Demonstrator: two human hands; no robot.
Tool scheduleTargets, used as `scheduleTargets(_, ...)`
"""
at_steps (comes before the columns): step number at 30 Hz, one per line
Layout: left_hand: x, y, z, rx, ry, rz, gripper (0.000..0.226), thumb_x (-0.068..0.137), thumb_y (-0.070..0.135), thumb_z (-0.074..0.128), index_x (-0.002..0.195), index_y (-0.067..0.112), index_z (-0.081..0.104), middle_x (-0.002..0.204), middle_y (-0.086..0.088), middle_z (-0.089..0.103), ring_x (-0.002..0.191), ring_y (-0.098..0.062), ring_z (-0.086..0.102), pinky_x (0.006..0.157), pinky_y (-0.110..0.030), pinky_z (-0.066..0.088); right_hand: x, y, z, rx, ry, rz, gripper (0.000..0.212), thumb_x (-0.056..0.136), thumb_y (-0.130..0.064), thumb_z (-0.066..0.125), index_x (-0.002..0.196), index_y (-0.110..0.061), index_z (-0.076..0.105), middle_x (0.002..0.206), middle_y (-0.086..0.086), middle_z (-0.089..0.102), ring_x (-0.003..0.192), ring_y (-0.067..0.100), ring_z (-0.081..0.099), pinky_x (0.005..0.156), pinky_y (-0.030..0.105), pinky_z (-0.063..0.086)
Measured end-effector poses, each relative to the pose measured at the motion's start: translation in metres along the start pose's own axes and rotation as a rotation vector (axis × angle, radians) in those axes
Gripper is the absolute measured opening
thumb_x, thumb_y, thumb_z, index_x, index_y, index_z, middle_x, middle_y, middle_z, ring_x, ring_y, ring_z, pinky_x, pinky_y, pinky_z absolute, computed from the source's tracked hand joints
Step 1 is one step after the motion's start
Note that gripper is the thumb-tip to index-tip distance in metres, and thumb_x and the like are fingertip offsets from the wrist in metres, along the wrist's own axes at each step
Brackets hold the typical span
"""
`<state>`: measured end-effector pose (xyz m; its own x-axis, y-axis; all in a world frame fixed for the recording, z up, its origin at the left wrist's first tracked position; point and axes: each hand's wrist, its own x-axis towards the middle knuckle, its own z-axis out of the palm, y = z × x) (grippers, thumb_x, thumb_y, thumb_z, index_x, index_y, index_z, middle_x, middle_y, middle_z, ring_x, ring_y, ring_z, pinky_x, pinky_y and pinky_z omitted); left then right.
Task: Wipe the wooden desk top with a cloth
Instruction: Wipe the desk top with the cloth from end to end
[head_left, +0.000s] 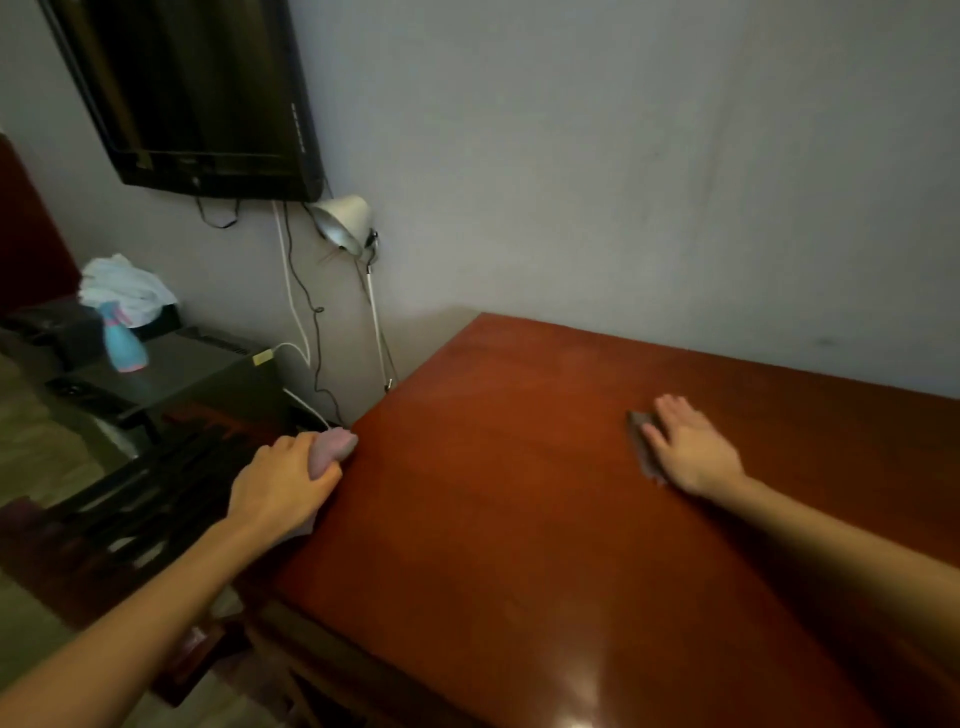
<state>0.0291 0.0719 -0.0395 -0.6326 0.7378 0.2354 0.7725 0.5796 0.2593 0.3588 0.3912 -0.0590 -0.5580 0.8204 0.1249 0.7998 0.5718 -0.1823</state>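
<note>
The left hand (283, 483) curls its fingers round a bunched pale pink cloth (332, 449). The hand sits at the left edge of the surface (519, 545), a glossy reddish-brown wooden desk top. The cloth's rounded end pokes out past the fingers and touches that edge, near the far left corner.

The right hand (691, 447) lies palm down on the surface, further right and towards the far side, well apart from the left hand. Its fingers are straight and a little spread, holding nothing. A dull grey patch shows on the wood just left of this hand; what it is cannot be told. Both bare forearms reach in from the near side.

Behind the surface stands a plain grey wall (623, 156). At the far left corner a white desk lamp (345, 223) rises on a thin stem, with cables (311, 322) hanging down the wall beside it. Above them a dark flat television (192, 93) is mounted on the wall. Further left, a low dark cabinet (197, 364) carries a light blue spray bottle (122, 340), and a crumpled white towel (124, 286) lies just behind the bottle.
</note>
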Motion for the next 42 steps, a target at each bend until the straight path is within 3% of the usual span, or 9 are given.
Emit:
scheduleTargets(5, 0.002, -0.004, 0.016, -0.003, 0.004, -0.005, 0.042, 0.097, 0.042, 0.042, 0.137, 0.029, 0.043, 0.133, 0.004, 0.053, 0.117, -0.017, 0.051, 0.091, -0.036, 0.045, 0.057, 0.064, -0.015, -0.028, 0.067, 0.488, 0.081, 0.095, -0.057, 0.032, 0.145, 0.006, 0.023, 0.153, 0.024, 0.023, 0.143, 0.034, 0.019, 0.117, 0.045, 0.019)
scheduleTargets(8, 0.002, -0.003, 0.019, -0.080, 0.018, -0.004, 0.043, 0.097, 0.040, 0.045, 0.138, 0.029, 0.042, 0.135, 0.006, 0.051, 0.118, -0.014, 0.050, 0.091, -0.031, 0.043, 0.094, 0.020, -0.005, -0.029, 0.032, 0.513, 0.096, 0.090, -0.069, 0.029, 0.148, 0.005, 0.014, 0.156, 0.022, 0.013, 0.146, 0.033, 0.009, 0.119, 0.040, 0.011)
scheduleTargets(16, -0.002, -0.005, 0.027, -0.124, 0.090, -0.044, 0.036, 0.097, 0.045, 0.042, 0.131, 0.035, 0.045, 0.125, 0.012, 0.054, 0.106, -0.005, 0.051, 0.081, -0.025, 0.042, 0.124, -0.245, 0.060, 0.031, -0.071, -0.093, 0.081, 0.097, -0.056, 0.027, 0.150, 0.001, 0.009, 0.159, 0.017, 0.005, 0.148, 0.029, 0.002, 0.119, 0.038, 0.008)
scheduleTargets(23, -0.005, -0.003, 0.024, -0.083, 0.079, -0.065, 0.037, 0.095, 0.045, 0.045, 0.130, 0.032, 0.047, 0.120, 0.009, 0.056, 0.104, -0.008, 0.053, 0.081, -0.023, 0.042, 0.073, -0.336, 0.065, 0.319, -0.250, -0.663, 0.033, 0.101, -0.028, 0.040, 0.128, -0.018, 0.057, 0.123, 0.008, 0.063, 0.108, 0.026, 0.060, 0.087, 0.034, 0.046)
scheduleTargets(28, 0.004, 0.003, 0.013, -0.133, -0.025, 0.066, 0.053, 0.086, 0.047, 0.031, 0.128, 0.024, 0.052, 0.124, 0.004, 0.058, 0.110, -0.010, 0.051, 0.090, -0.025, 0.036, 0.108, -0.238, 0.015, 0.673, 0.068, -0.300, 0.032, 0.101, -0.020, 0.040, 0.125, -0.016, 0.060, 0.111, 0.012, 0.069, 0.080, 0.022, 0.069, 0.075, 0.026, 0.051)
scheduleTargets(31, 0.018, 0.012, 0.014, -0.097, -0.043, 0.092, 0.054, 0.092, 0.045, 0.036, 0.137, 0.016, 0.046, 0.137, 0.000, 0.051, 0.126, -0.014, 0.044, 0.100, -0.023, 0.030, 0.137, -0.116, -0.012, 0.495, 0.240, 0.042, 0.035, 0.101, -0.020, 0.039, 0.130, -0.019, 0.057, 0.122, 0.016, 0.064, 0.109, 0.032, 0.061, 0.085, 0.034, 0.047)
scheduleTargets(35, 0.035, 0.016, 0.021, -0.088, -0.085, 0.079, 0.053, 0.100, 0.039, 0.042, 0.148, 0.022, 0.028, 0.153, 0.002, 0.032, 0.140, -0.013, 0.029, 0.114, -0.030, 0.021, 0.125, 0.060, -0.023, 0.167, 0.215, 0.484, 0.036, 0.101, -0.017, 0.035, 0.132, -0.009, 0.052, 0.120, 0.030, 0.057, 0.102, 0.045, 0.059, 0.070, 0.039, 0.046)
scheduleTargets(38, 0.035, 0.014, 0.025, -0.118, -0.072, 0.082, 0.052, 0.099, 0.039, 0.042, 0.147, 0.024, 0.030, 0.151, 0.003, 0.036, 0.137, -0.011, 0.033, 0.113, -0.029, 0.023, 0.133, 0.144, 0.002, 0.015, 0.172, 0.692, 0.059, 0.090, -0.038, 0.024, 0.125, 0.002, 0.050, 0.134, 0.029, 0.046, 0.125, 0.045, 0.043, 0.100, 0.049, 0.039)
scheduleTargets(42, 0.035, 0.011, 0.030, -0.161, -0.028, 0.095, 0.050, 0.097, 0.046, 0.036, 0.144, 0.027, 0.035, 0.141, 0.008, 0.046, 0.124, -0.003, 0.041, 0.102, -0.022, 0.030, 0.164, 0.079, 0.016, -0.072, 0.140, 0.716, 0.055, 0.100, -0.030, 0.025, 0.142, 0.004, 0.032, 0.151, 0.024, 0.026, 0.141, 0.038, 0.021, 0.116, 0.045, 0.015)
